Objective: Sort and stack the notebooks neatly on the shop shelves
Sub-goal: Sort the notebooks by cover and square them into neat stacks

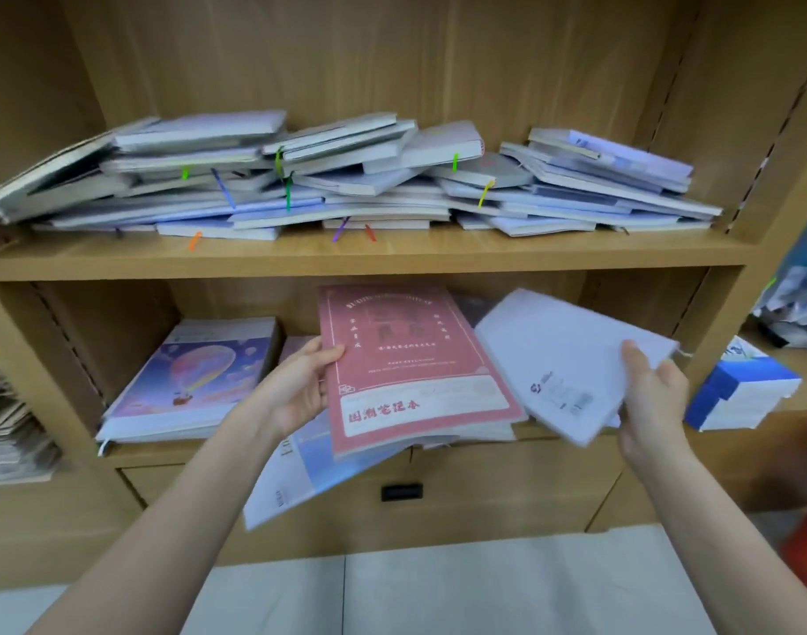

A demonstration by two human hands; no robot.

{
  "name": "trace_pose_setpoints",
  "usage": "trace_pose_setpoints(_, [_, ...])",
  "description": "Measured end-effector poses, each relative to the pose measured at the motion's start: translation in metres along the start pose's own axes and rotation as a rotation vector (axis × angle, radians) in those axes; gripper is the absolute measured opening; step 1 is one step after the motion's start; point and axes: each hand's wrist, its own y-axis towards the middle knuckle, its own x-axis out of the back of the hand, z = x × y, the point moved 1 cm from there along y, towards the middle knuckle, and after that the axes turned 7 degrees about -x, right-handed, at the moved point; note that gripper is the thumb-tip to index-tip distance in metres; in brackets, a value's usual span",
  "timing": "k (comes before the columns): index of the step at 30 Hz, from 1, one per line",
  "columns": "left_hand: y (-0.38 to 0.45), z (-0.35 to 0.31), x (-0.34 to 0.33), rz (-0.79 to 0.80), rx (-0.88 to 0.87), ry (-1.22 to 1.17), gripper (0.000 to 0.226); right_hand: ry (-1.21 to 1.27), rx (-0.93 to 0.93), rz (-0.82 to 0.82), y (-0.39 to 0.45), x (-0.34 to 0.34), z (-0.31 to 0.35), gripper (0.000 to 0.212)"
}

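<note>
Pink notebook (pixel 411 359) is gripped at its left edge by the left hand (pixel 296 382); white notebook (pixel 571 364) is grasped by the right hand (pixel 653 396), both at the lower shelf (pixel 553 435). Honestly, the blue notebook (pixel 310 469) overhanging underneath could get knocked off.

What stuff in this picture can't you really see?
- Covers in the messy top-shelf pile: only edges show, and they are blurred.
- Small print on the pink notebook held by the left hand: too small.
- White notebook in the right hand: motion blur smears its label.
- Notebooks behind the pink one: covered by it.
- Stack at the left edge: cut off.
</note>
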Motion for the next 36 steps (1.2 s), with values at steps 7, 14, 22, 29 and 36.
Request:
trace_pose_setpoints(7, [0.092, 0.008, -0.05, -0.284, -0.062, 0.288, 0.045, 0.086, -0.05, -0.033, 0.021, 0.0, -0.01, 0.019])
trace_pose_setpoints(14, [0.069, 0.051, -0.07, 0.184, -0.214, 1.583, 0.062, -0.028, -0.071, -0.014, 0.025, 0.003, -0.026, 0.014])
trace_pose_setpoints(22, [0.044, 0.042, -0.074, 0.093, -0.388, 1.827, 0.056, -0.598, 0.382, -0.089, 0.003, 0.008, 0.008, 0.016])
trace_pose_setpoints(29, [-0.031, -0.015, -0.114, 0.277, 0.11, -0.099, 0.039, -1.087, 1.329, 0.375, -0.061, -0.034, 0.031, 0.035])
trace_pose_setpoints(36, [-0.057, -0.026, -0.061, 0.324, -0.003, 0.0, 0.018, -0.923, 0.319, 0.817, -0.072, -0.022, 0.042, 0.057])
